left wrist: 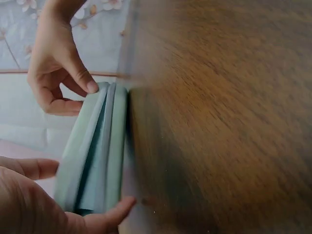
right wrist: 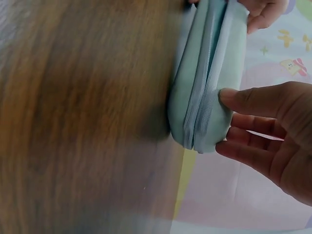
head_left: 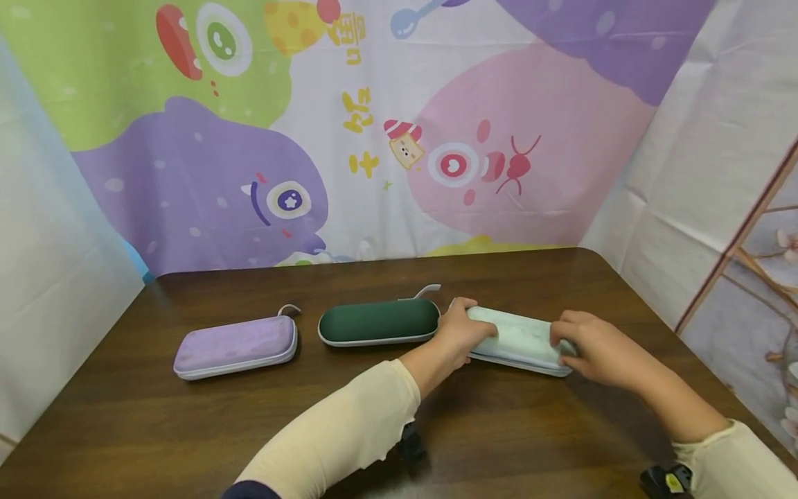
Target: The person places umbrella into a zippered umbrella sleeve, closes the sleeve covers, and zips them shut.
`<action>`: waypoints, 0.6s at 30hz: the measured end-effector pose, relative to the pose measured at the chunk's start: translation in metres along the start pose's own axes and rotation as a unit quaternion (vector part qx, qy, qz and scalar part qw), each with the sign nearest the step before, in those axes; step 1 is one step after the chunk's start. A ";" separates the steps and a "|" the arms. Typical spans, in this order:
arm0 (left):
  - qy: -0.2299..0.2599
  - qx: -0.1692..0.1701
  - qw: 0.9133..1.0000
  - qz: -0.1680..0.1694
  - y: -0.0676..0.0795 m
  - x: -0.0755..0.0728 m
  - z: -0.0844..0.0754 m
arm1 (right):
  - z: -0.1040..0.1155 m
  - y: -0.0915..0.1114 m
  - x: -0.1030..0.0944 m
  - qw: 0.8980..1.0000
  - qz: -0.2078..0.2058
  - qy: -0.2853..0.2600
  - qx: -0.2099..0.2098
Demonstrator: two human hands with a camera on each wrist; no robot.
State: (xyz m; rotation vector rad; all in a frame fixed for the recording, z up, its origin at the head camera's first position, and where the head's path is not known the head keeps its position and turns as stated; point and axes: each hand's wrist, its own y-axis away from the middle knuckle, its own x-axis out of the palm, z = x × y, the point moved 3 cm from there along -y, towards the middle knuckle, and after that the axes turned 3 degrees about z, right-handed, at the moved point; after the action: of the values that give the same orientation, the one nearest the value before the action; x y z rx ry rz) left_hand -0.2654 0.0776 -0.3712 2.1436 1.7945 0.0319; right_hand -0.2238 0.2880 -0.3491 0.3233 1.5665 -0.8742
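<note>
A mint-green zip case (head_left: 520, 337) lies at the right of the table with both hands on it. My left hand (head_left: 460, 333) grips its left end, thumb over the top. In the left wrist view, the left hand (left wrist: 36, 207) spans the end of the case (left wrist: 73, 161), where a gap shows between lid and base along the zip. At the other end, my right hand (head_left: 598, 346) holds the lid's corner. From the right wrist, the right hand (right wrist: 278, 131) has its thumb and fingers pinching the lid, and the gap narrows toward this end.
A dark green zip case (head_left: 379, 321) with a grey strap sits just left of the left hand. Farther left lies a lilac zip case (head_left: 235, 344) with its strap loop. All rest on a brown wooden table (head_left: 218, 430), backed by a printed cartoon curtain (head_left: 368, 208).
</note>
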 end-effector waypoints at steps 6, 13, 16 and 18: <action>0.054 0.028 0.998 -0.009 0.000 0.000 -0.004 | -0.004 0.006 -0.001 1.000 -0.010 -0.008 0.002; 0.100 0.045 0.994 0.009 -0.006 0.001 -0.001 | -0.006 0.011 -0.001 0.999 -0.015 -0.024 0.022; 0.126 0.047 0.991 0.021 -0.010 0.001 0.001 | -0.007 0.012 -0.001 0.999 -0.017 -0.037 0.029; 0.133 0.051 0.989 0.028 -0.011 0.001 0.000 | -0.008 0.012 -0.002 0.998 -0.021 -0.043 0.030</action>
State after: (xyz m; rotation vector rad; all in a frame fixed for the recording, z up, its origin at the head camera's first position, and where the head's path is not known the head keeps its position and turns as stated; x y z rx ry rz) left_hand -0.2759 0.0796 -0.3746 2.3555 1.9161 0.2559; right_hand -0.2214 0.3024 -0.3521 0.2913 1.4738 -0.9569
